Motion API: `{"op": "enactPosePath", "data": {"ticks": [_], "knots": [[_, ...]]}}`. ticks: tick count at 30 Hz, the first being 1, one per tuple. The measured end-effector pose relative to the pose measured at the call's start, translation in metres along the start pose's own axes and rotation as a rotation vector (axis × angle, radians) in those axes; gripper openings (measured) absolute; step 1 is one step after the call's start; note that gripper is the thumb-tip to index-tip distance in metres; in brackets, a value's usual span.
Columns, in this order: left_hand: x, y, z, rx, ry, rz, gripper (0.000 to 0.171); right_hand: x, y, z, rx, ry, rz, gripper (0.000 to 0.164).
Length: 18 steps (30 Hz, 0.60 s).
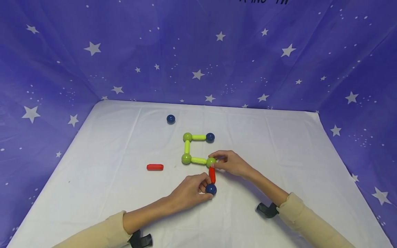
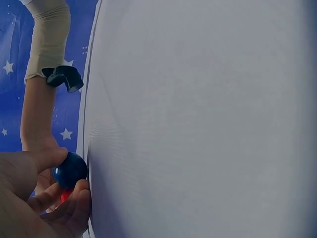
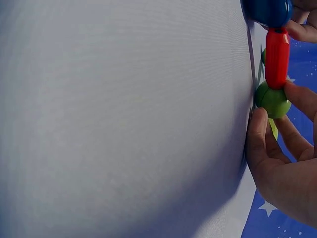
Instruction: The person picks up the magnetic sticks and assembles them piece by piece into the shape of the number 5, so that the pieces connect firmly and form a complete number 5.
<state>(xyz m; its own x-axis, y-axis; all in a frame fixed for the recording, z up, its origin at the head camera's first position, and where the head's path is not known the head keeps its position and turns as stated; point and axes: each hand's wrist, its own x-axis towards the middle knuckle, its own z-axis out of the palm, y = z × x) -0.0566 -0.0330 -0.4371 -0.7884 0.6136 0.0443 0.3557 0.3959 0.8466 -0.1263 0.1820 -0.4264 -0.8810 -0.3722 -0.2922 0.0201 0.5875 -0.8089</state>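
Note:
My left hand pinches a blue ball between thumb and fingers; the left wrist view shows the same blue ball in the grip. A red rod runs from that ball up to a green ball, which my right hand holds with thumb and fingertips. In the right wrist view the red rod meets both balls end to end. From the green ball, yellow-green rods and two more green balls form an angular chain, ending at another blue ball.
A loose red rod lies left of the chain. Farther back sits a loose blue ball. White cloth covers the table, and a blue star-patterned curtain stands behind it.

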Motion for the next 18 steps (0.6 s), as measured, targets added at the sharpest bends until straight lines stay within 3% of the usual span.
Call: {"op": "enactPosePath", "data": {"ticks": [10,15,18], "knots": [[0.002,0.002,-0.001,0.048,-0.002,-0.001,0.028,-0.004,0.0,0.002,-0.033,0.022,-0.042,0.041],[0.001,0.001,-0.001,0.034,-0.007,0.005,0.026,-0.017,0.001,0.006,-0.024,0.083,-0.037,0.053],[0.0,0.001,-0.001,0.03,-0.006,0.013,0.026,-0.029,0.003,0.013,0.008,0.105,-0.046,0.05]]}}
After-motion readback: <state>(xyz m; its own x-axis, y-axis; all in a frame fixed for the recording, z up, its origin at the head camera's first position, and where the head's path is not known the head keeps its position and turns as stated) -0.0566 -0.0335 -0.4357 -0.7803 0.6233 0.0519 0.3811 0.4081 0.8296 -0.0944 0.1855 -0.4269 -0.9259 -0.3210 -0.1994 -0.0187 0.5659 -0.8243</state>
